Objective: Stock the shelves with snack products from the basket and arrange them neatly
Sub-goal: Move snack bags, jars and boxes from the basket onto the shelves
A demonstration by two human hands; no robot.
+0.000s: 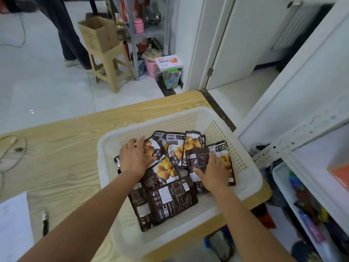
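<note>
A light wood-grain table [66, 157] with a rounded corner carries a white perforated plastic basket [151, 118] at its right end. A thin grey cable [25, 148] loops over its left part.

Dark brown snack packets [166, 197] heaped overlapping inside white perforated basket [243, 154] on table.

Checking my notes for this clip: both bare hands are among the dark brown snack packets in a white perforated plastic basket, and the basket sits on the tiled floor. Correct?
No. The white perforated plastic basket sits on the light wood-grain table, not the floor, as the head view shows. The left hand and right hand are indeed among the dark brown snack packets inside it.
</note>
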